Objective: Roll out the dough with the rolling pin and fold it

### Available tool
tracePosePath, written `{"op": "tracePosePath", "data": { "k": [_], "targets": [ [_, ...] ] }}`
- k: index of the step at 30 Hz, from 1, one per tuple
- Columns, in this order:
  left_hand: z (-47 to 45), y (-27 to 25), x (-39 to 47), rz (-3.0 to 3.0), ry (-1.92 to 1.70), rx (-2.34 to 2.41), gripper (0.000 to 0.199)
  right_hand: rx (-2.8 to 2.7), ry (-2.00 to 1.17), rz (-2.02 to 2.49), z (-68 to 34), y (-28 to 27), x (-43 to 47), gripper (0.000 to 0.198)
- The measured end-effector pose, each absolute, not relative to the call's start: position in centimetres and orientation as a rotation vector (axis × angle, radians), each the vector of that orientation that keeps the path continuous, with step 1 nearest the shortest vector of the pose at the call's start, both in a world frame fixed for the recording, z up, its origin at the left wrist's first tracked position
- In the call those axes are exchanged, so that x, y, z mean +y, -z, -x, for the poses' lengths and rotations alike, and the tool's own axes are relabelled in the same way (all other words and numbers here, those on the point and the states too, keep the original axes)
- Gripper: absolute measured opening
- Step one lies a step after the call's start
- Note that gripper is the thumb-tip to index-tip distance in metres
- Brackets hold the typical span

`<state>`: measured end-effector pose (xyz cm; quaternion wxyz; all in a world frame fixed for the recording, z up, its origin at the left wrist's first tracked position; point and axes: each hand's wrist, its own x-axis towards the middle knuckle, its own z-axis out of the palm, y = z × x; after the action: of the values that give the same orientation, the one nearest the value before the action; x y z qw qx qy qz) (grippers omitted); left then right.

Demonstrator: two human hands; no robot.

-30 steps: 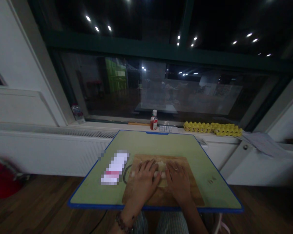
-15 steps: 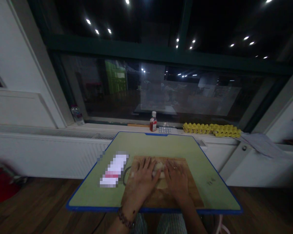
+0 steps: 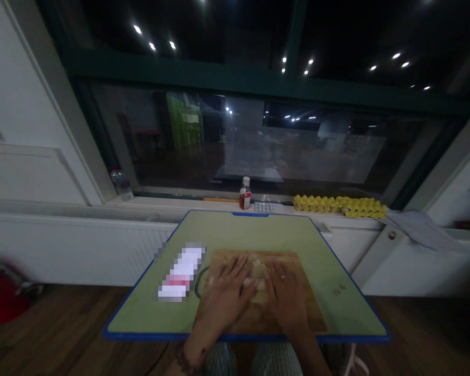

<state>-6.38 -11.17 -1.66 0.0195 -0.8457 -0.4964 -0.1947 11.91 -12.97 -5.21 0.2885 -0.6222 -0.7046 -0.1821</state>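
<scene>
A pale rolling pin (image 3: 254, 283) lies crosswise on a sheet of light dough (image 3: 260, 296), which rests on a wooden cutting board (image 3: 246, 321). My left hand (image 3: 226, 292) presses on the left part of the pin, fingers stretched forward and palm down. On the right part, my right hand (image 3: 286, 292) lies in the same flat way, with a ring on one finger. Both hands hide the pin's ends and the sides of the dough. Dough shows between my hands, on the far and near sides of the pin.
The board sits on a green folding table (image 3: 215, 230) with a blue edge. Left of the board are a blurred-out phone-like object (image 3: 181, 274) and a dark loop (image 3: 199, 282). The windowsill holds a small red-labelled bottle (image 3: 245, 194), a yellow egg carton (image 3: 339, 205) and a clear bottle (image 3: 121, 183).
Both hands and the rolling pin have shifted slightly toward me. More dough shows on the pin's far side. The camera view has moved a little.
</scene>
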Motion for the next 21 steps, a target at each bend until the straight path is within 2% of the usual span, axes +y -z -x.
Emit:
{"op": "tracePosePath", "data": {
  "k": [7, 15, 21],
  "targets": [
    [5.5, 0.8, -9.3, 2.589, 0.584, -1.639, 0.054, -1.93, 0.329, 1.888, -11.5, 3.1, -10.6, 0.041],
    [6.7, 2.4, -14.9, 2.581, 0.675, -1.482, 0.054, -1.882, 0.519, 1.723, -12.0, 5.8, -16.4, 0.049],
    [7.2, 2.1, -13.8, 2.654, 0.646, -1.453, 0.053, -1.887, 0.502, 1.727, -12.3, 5.5, -15.6, 0.047]
  ]
}}
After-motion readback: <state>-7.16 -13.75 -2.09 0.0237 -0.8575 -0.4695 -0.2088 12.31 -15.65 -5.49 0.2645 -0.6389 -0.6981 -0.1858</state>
